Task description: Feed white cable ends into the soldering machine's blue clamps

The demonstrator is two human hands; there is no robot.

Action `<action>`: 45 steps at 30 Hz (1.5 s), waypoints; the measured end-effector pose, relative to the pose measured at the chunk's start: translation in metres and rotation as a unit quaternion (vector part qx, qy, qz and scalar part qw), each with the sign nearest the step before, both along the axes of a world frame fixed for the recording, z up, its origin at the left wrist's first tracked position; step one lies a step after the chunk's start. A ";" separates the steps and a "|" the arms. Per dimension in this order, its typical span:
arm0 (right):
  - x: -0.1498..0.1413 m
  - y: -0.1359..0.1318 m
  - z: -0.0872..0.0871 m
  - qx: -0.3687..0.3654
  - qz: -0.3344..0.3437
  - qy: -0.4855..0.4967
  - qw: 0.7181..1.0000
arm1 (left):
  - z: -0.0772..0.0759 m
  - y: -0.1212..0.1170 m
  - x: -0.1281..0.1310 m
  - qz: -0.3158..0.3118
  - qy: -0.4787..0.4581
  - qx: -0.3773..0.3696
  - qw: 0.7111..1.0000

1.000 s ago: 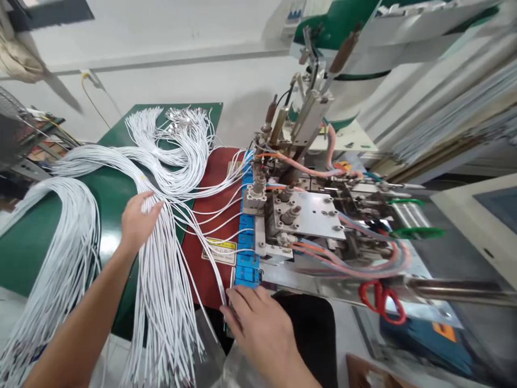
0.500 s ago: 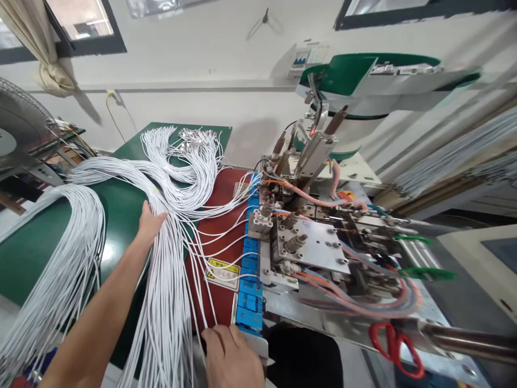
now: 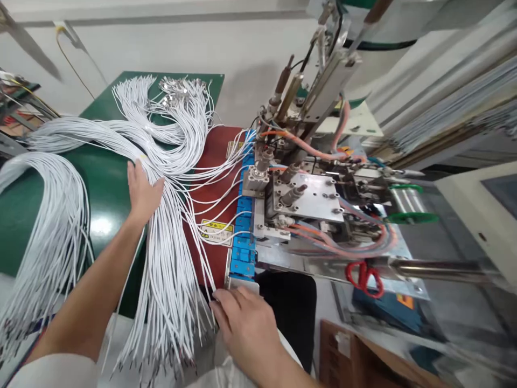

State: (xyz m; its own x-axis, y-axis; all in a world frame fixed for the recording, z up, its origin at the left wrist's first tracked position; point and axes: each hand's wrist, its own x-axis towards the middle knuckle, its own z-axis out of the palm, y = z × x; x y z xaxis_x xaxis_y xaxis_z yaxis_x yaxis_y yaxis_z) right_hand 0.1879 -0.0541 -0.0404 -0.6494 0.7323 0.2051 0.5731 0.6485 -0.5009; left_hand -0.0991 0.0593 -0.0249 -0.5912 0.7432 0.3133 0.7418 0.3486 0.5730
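A thick bundle of thin white wires (image 3: 169, 258) fans across the green table (image 3: 100, 183) and a red mat (image 3: 218, 161). My left hand (image 3: 141, 191) lies flat on the bundle with its fingers stretched out. My right hand (image 3: 238, 320) sits at the near table edge, just below a column of blue clips (image 3: 244, 226); its fingers curl around the ends of a few wires. Single wires lead from the bundle into the blue clips beside the metal machine (image 3: 307, 199).
A second white wire bundle (image 3: 52, 226) curves over the table's left side. Wires with metal terminals (image 3: 181, 89) lie at the far end. Red-handled scissors (image 3: 363, 277) rest on the machine's front rail. A yellow warning label (image 3: 216, 231) is on the mat.
The view has tipped downward. My left hand stays on the bundle. My right hand has shifted slightly along the near edge under the blue clips.
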 end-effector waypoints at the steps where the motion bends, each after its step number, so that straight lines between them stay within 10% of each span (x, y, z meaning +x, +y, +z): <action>1: 0.007 0.001 0.004 -0.026 0.003 0.014 1.000 | 0.004 -0.007 0.012 -0.042 0.062 0.003 0.997; 5: 0.037 0.007 0.011 -0.177 0.009 0.135 0.975 | 0.015 -0.055 0.075 -0.340 0.123 -0.034 0.932; 8: 0.057 0.011 0.009 -0.211 -0.068 0.196 0.955 | 0.017 -0.092 0.108 -0.549 0.097 -0.135 0.819; 14: 0.075 0.014 0.001 -0.238 -0.150 0.220 0.934 | 0.018 -0.109 0.118 -0.600 0.148 -0.232 0.751; 23: 0.063 0.018 -0.002 -0.246 -0.170 0.344 0.890 | 0.020 -0.092 0.152 -0.463 -0.003 -0.122 0.878; 30: 0.047 0.043 0.014 -0.193 -0.161 0.325 0.912 | 0.006 -0.091 0.171 -0.445 -0.039 -0.073 0.892; 36: 0.037 0.046 0.004 -0.223 -0.251 0.410 0.848 | -0.005 -0.090 0.171 -0.444 -0.063 0.021 0.894; 45: 0.032 0.050 0.008 -0.148 -0.207 0.355 0.900 | -0.006 -0.087 0.174 -0.401 -0.103 -0.003 0.910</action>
